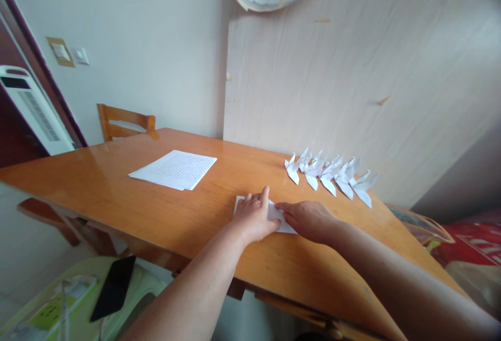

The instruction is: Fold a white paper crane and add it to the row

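A folded sheet of white paper (287, 226) lies on the wooden table in front of me, partly covered by both hands. My left hand (255, 216) rests on its left part with the fingers spread and the thumb pointing right. From the right, my right hand (309, 220) touches the paper with its index finger stretched out; its other fingers are partly hidden beneath. Behind the hands to the right, several folded white paper cranes (312, 180) stand in rows. To the left lies a stack of printed paper sheets (174, 168).
The wooden table (219, 215) reaches the wall at the back. A wooden chair (127, 117) stands beyond its far left end. At lower left, a pale green stool (144, 278) bears a black phone (113, 287) and a green package (50, 312). Red bags (465, 242) lie at right.
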`<state>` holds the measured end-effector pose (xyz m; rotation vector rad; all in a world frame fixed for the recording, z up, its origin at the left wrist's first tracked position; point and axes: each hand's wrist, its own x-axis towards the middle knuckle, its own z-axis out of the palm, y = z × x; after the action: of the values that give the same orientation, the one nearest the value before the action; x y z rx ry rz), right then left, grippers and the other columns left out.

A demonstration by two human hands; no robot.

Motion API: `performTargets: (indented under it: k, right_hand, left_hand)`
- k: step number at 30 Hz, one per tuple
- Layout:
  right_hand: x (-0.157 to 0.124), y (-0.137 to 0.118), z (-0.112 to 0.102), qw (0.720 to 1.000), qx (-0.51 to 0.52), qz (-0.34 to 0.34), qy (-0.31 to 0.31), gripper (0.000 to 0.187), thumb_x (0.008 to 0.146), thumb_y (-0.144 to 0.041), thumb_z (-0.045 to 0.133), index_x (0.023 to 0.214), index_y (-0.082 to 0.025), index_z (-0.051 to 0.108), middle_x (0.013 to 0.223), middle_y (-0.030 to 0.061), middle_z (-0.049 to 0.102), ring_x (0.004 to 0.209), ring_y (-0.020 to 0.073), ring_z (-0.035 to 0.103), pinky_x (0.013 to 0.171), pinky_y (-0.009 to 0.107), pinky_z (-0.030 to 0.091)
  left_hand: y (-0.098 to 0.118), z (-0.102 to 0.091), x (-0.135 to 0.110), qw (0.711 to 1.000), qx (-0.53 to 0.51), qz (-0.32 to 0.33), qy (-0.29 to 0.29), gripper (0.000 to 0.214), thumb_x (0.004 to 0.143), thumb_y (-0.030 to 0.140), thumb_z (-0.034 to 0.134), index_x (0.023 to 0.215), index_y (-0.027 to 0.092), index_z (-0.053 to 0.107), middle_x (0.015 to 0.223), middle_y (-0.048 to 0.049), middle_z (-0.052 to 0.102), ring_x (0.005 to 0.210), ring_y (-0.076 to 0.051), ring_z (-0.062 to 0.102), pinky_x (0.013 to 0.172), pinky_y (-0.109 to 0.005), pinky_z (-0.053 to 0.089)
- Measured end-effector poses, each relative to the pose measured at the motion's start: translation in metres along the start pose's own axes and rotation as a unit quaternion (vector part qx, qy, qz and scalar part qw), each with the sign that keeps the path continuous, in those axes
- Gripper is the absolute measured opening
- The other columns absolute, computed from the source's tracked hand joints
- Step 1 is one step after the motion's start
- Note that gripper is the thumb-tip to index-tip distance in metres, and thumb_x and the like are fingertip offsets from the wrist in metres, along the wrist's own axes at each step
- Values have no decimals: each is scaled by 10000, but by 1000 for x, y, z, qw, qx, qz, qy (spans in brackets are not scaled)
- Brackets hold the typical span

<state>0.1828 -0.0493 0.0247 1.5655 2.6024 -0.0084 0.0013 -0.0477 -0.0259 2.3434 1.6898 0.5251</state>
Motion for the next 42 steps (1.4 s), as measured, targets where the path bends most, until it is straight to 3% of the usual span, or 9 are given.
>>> performTargets:
  k: [13,21,27,32,42]
  right_hand:
    - [24,-6,0,1000,-12,-3,-12,492,956,-327,330,1419,-352,496,1119,79,743,986,287,703,753,361,479]
    - [22,-5,-3,1000,-11,-12,-16,504,948,-295,344,1428,-339,491,1101,73,749,975,279,701,753,353,472]
    - [9,2,-2,1000,-4,-9,-13,446,955,-297,371,1350,-323,575,1163,67,729,1010,261,689,797,340,459]
    - [-11,10,-3,1000,6,-10,-1,408,958,-301,380,1274,-332,636,1060,49,759,932,248,704,754,322,452]
    - [-52,29,10,999,-15,-25,28,397,968,-308,387,1272,-312,643,1018,58,765,877,231,708,725,302,455]
  left_hand:
    - [0,-2,-1,999,-31,17,2,962,773,515,525,1568,214,76,1489,-77,457,1266,-378,427,1040,-492,355]
    - [-2,0,0,999,-35,21,4,984,766,521,539,1570,171,93,1411,-103,541,1236,-383,427,1011,-493,367]
    - [-3,1,1,999,-27,28,4,893,780,514,524,1549,189,206,1391,-103,556,1237,-394,422,984,-506,367]
    - [-3,1,1,999,-22,30,2,833,788,520,518,1523,212,274,1374,-101,568,1260,-394,408,980,-486,363]
    - [-3,1,1,999,-19,30,1,812,775,526,525,1494,211,318,1418,-94,527,1278,-359,410,1027,-427,352]
